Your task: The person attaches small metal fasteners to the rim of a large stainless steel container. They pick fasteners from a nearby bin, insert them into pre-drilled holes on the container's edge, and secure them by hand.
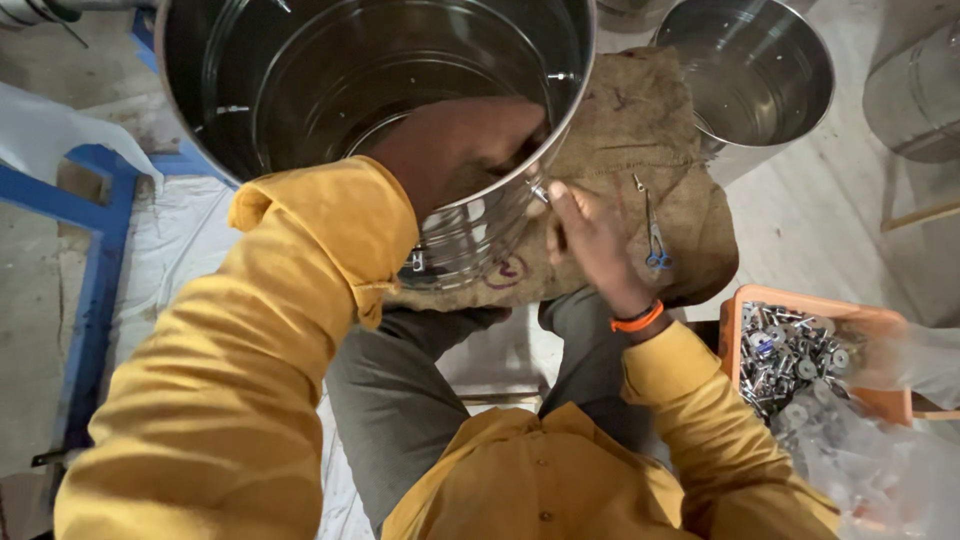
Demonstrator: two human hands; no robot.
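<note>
Steel drum (470, 235): my left hand (455, 150) reaching inside, grip hidden; right hand (590, 240) pinching small fastener (540, 193) at drum wall, fitting unfinished.

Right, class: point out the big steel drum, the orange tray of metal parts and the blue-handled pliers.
steel drum (470, 235): head view, on its shiny outer wall below the rim.
orange tray (885, 402): head view, on its bare right rim.
blue-handled pliers (655, 240): head view, on the handles lying on the sacking.
</note>
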